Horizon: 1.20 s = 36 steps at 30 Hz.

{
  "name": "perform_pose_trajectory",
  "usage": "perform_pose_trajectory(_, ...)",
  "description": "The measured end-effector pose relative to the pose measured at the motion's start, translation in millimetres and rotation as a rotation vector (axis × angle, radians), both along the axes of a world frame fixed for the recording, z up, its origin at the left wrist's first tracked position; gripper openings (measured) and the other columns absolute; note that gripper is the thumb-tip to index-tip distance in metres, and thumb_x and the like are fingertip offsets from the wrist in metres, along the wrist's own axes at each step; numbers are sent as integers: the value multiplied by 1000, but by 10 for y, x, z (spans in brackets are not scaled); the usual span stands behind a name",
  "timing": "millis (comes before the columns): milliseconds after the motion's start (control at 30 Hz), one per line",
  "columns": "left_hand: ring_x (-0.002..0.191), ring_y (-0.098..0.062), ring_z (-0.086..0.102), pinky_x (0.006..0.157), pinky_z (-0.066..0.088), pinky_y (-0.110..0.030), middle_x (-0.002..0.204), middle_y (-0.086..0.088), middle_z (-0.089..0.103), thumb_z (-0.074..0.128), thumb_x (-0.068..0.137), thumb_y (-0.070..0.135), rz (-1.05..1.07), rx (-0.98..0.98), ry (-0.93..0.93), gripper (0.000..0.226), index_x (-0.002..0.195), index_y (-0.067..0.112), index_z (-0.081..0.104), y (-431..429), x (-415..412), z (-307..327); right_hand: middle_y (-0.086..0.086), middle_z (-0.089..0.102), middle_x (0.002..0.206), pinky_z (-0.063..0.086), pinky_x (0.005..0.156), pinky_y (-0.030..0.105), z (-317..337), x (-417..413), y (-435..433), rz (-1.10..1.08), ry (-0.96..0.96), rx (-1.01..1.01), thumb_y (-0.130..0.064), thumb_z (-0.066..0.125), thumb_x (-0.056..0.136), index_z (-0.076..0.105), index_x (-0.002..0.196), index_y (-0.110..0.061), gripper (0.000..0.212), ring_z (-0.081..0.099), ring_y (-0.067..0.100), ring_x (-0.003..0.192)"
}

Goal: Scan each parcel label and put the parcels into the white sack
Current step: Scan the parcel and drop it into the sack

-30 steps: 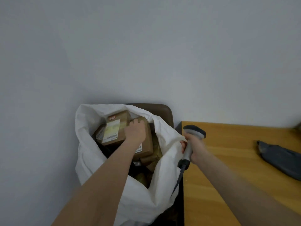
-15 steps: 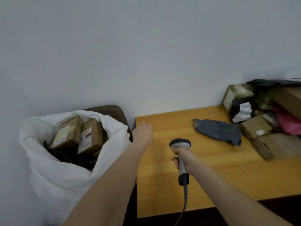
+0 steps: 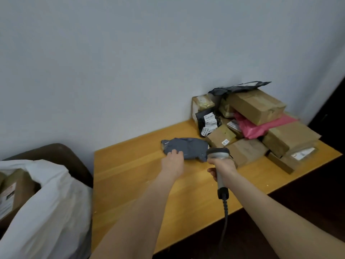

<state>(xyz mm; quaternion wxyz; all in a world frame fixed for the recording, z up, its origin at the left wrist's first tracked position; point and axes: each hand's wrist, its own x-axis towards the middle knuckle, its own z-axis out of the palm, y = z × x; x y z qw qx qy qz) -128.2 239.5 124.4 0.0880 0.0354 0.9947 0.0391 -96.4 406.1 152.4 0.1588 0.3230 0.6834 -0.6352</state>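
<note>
**Left hand on the grey mailer, scanner gripped in the right**

At the far left, off the desk's left edge, stands the white woven plastic sack [image 3: 48, 212], its mouth open. A brown cardboard box with a white label [image 3: 15, 191] lies inside it. Behind the sack rises a dark brown rounded chair back [image 3: 56, 156].

The yellow-brown wooden desk [image 3: 130, 187] runs along the pale wall. The left hand [image 3: 172, 162] reaches over the middle of the desk. Its fingers are laid fairly straight on the near left part of a flat grey plastic mailer bag [image 3: 190, 145], touching it without closing round it. Whether the thumb is tucked under the edge cannot be seen.

Just right of it, the right hand [image 3: 223, 170] is wrapped round the handle of a grey handheld barcode scanner [image 3: 218, 156]. The scanner's head stands over the mailer's right end, and its dark cable [image 3: 225, 217] drops past the near edge.

The far right corner holds a heap of unscanned parcels. A black plastic bag with white labels [image 3: 205, 121] leans at its left, with a small brown cardboard box [image 3: 221, 136] just beside it. A pink plastic mailer [image 3: 261, 127] lies under a long brown taped carton [image 3: 255, 106]. More brown cartons [image 3: 291, 138] are stacked at the right edge.
</note>
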Motion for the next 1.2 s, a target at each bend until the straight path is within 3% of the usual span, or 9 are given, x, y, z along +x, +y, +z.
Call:
perform_pose_trajectory(267, 122, -26, 45, 90, 46, -37, 134, -9, 42, 67, 86, 35, -60, 28, -156, 66, 140, 15, 34, 542, -1092, -723, 14, 64, 67, 44, 49, 28, -562, -1172, 496, -105, 16, 19, -13, 70, 86, 63, 78, -3, 15, 54, 20, 51)
perform_pose_trajectory(500, 145, -26, 16, 115, 25, -45, 160, -8, 4, 77, 74, 39, -74, -33, -268, 115, 153, 18, -3, 804, -1704, -1409, 15, 63, 61, 43, 52, 33, -1099, -1924, 595, -125, -86, -16, -12, 73, 84, 61, 68, -4, 21, 51, 23, 47)
perform_pose_trajectory(567, 134, -26, 39, 105, 39, -42, 153, -10, 27, 81, 68, 39, -94, -45, -179, 103, 150, 18, 23, 817, -1749, -1512, 15, 63, 62, 42, 49, 32, -1153, -2012, 597, -127, -102, -36, -11, 72, 84, 61, 67, -4, 22, 51, 22, 46)
perform_pose_trajectory(633, 82, -19, 67, 64, 52, -29, 106, -5, 64, 92, 47, 35, -100, -35, -59, 69, 109, 20, 67, 807, -1798, -1498, 14, 63, 63, 43, 48, 31, -1164, -2078, 604, -124, -108, -44, -11, 72, 85, 61, 67, -4, 22, 51, 21, 46)
perform_pose_trajectory(667, 63, -16, 65, 50, 46, -24, 85, 0, 65, 93, 44, 33, -116, -35, 12, 52, 89, 22, 70, 797, -1828, -1463, 13, 63, 63, 43, 49, 31, -1153, -2105, 612, -123, -106, -47, -11, 71, 85, 61, 67, -4, 22, 51, 20, 47)
perform_pose_trajectory(733, 74, -18, 65, 54, 43, -28, 92, 2, 63, 76, 75, 30, -20, 26, 9, 23, 94, 21, 65, 744, -1915, -1312, 12, 63, 63, 44, 50, 30, -1099, -2144, 633, -119, -96, -61, -12, 72, 85, 63, 70, -4, 20, 51, 19, 47)
perform_pose_trajectory(833, 90, -23, 63, 62, 43, -32, 102, -1, 65, 47, 97, 25, 236, 207, 66, 15, 105, 19, 59, 581, -2080, -1043, 11, 64, 64, 45, 49, 28, -964, -2182, 682, -130, -61, -106, -14, 72, 85, 66, 78, -3, 15, 53, 17, 48)
perform_pose_trajectory(1033, 97, -30, 62, 69, 38, -29, 102, -10, 68, 52, 97, 25, 685, 763, 210, 21, 104, 12, 66, 163, -2181, -322, 13, 64, 69, 47, 50, 27, -511, -2194, 696, -60, 67, -235, -15, 73, 85, 63, 80, -2, 17, 55, 18, 51)
perform_pose_trajectory(1200, 84, -21, 63, 72, 49, -31, 93, -6, 70, 53, 98, 26, 814, 1214, 37, 20, 98, 12, 67, 132, -1854, 73, 12, 65, 70, 48, 57, 30, -222, -2121, 621, 11, 148, -322, -12, 77, 81, 62, 80, -5, 17, 59, 23, 64)
